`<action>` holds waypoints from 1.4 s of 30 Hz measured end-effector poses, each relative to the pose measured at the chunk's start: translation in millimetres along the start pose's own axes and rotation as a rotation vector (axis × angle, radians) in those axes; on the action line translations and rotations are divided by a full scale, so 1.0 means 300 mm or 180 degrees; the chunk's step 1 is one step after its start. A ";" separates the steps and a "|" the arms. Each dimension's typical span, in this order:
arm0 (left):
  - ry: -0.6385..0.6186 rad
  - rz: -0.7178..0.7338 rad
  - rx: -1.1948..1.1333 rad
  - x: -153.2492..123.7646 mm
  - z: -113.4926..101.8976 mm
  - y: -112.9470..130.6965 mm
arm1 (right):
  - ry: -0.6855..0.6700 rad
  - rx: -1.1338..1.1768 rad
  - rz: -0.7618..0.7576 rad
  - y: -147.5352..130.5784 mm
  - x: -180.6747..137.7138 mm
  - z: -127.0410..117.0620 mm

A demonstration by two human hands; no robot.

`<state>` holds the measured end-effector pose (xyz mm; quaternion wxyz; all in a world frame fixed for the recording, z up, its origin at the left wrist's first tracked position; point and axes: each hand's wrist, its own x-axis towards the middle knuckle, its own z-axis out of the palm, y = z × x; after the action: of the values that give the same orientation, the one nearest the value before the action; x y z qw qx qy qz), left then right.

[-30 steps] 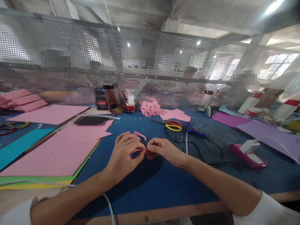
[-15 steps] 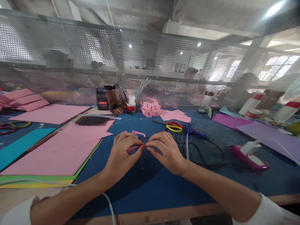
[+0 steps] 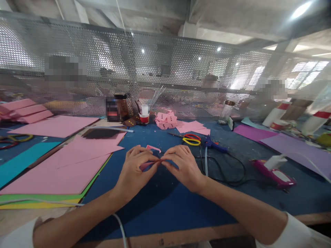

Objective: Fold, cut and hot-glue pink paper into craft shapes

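Between thumb and fingers, my left hand (image 3: 136,172) pinches a small folded piece of pink paper (image 3: 146,166), mostly covered by the fingers. My right hand (image 3: 184,168) meets it fingertip to fingertip, its thumb and index finger closed on the paper's right end. Just beyond the fingers, a narrow bent pink strip (image 3: 154,148) shows; I cannot tell whether it joins the held piece. Both hands are over the blue table mat (image 3: 155,213).
Scissors (image 3: 191,139) and a blue glue gun (image 3: 216,144) with its black cord lie beyond my right hand. Pink paper sheets (image 3: 64,165) are stacked at left. Dotted pink paper shapes (image 3: 166,120) sit at the back. A magenta power strip (image 3: 274,174) is at right.
Both hands keep their pinch at nearly the same spot. The view has shifted very slightly.
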<state>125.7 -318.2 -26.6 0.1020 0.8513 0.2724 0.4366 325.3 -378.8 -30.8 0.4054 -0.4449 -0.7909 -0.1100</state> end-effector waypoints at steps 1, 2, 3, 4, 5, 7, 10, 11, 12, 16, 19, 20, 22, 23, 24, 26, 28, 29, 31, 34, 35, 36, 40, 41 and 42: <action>-0.0005 0.0005 0.0000 0.000 0.001 0.000 | -0.0005 -0.0001 0.0001 0.001 0.000 0.001; -0.0006 0.0011 -0.0001 -0.001 0.001 0.000 | -0.0010 0.0003 0.0008 0.001 0.000 0.001; -0.0010 0.0015 -0.0003 -0.001 0.002 0.000 | -0.0020 0.0010 0.0018 0.002 -0.001 0.002; -0.0009 0.0020 -0.0008 -0.001 0.002 0.000 | -0.0034 0.0018 0.0030 0.002 -0.001 0.002; -0.0010 0.0019 -0.0014 -0.001 0.002 -0.001 | -0.0047 0.0026 0.0041 0.003 -0.001 0.002; -0.0013 0.0011 -0.0028 -0.002 0.002 -0.002 | -0.0048 0.0040 0.0049 0.003 -0.001 0.002; -0.0025 -0.0026 -0.0065 -0.003 0.003 -0.005 | -0.0020 0.0069 0.0041 0.002 -0.002 0.000; -0.0049 -0.0058 -0.0082 -0.002 0.003 -0.005 | -0.0021 0.0084 0.0044 0.001 -0.002 -0.001; -0.0074 -0.0094 -0.0104 -0.002 0.003 -0.006 | -0.0028 0.0106 0.0053 0.002 -0.002 0.000; -0.0140 -0.0245 -0.0227 0.000 0.005 -0.008 | -0.0010 0.0440 0.0261 0.003 -0.001 0.007; -0.0118 -0.0285 -0.0308 0.001 0.004 -0.007 | -0.0031 0.1016 0.0651 0.001 0.005 0.012; -0.0119 -0.0286 -0.0321 0.002 0.004 -0.007 | -0.0062 0.1218 0.0813 -0.001 0.009 0.013; -0.0126 -0.0283 -0.0336 0.002 0.004 -0.005 | -0.0134 0.1573 0.1141 -0.006 0.015 0.012; -0.0131 -0.0291 -0.0347 0.002 0.004 -0.004 | -0.0184 0.1714 0.1287 -0.008 0.018 0.011; -0.0139 -0.0308 -0.0362 0.002 0.004 -0.003 | -0.0238 0.1830 0.1408 -0.010 0.021 0.010; -0.0153 -0.0338 -0.0389 0.001 0.003 -0.001 | -0.0303 0.1959 0.1525 -0.010 0.022 0.008; -0.0142 -0.0387 -0.0401 0.001 0.002 0.001 | -0.0230 0.1900 0.1434 -0.008 0.019 0.007; -0.0128 -0.0426 -0.0408 0.002 0.000 0.002 | -0.0123 0.1789 0.1316 -0.006 0.016 0.007; -0.0070 -0.0519 -0.0430 0.003 -0.002 0.003 | 0.0109 0.1408 0.0982 -0.004 0.009 0.007; -0.0019 -0.0600 -0.0460 0.006 -0.002 0.003 | 0.0192 0.0664 0.0497 -0.006 0.001 0.005; -0.0010 -0.0604 -0.0456 0.007 -0.002 0.003 | 0.0157 0.0460 0.0382 -0.008 -0.001 0.004; -0.0006 -0.0605 -0.0450 0.007 -0.001 0.003 | 0.0115 0.0300 0.0296 -0.010 -0.002 0.003; -0.0015 -0.0606 -0.0470 0.008 0.004 0.004 | 0.0073 0.0024 0.0149 -0.014 -0.002 0.001; -0.0022 -0.0603 -0.0486 0.007 0.005 0.004 | 0.0077 0.0007 0.0140 -0.013 -0.002 0.001; -0.0020 -0.0595 -0.0499 0.006 0.006 0.003 | 0.0080 0.0001 0.0136 -0.013 -0.002 0.002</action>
<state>128.5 -317.8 -26.1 0.2094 0.8130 0.3153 0.4425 322.2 -381.1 -30.9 0.4176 -0.4602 -0.7761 -0.1069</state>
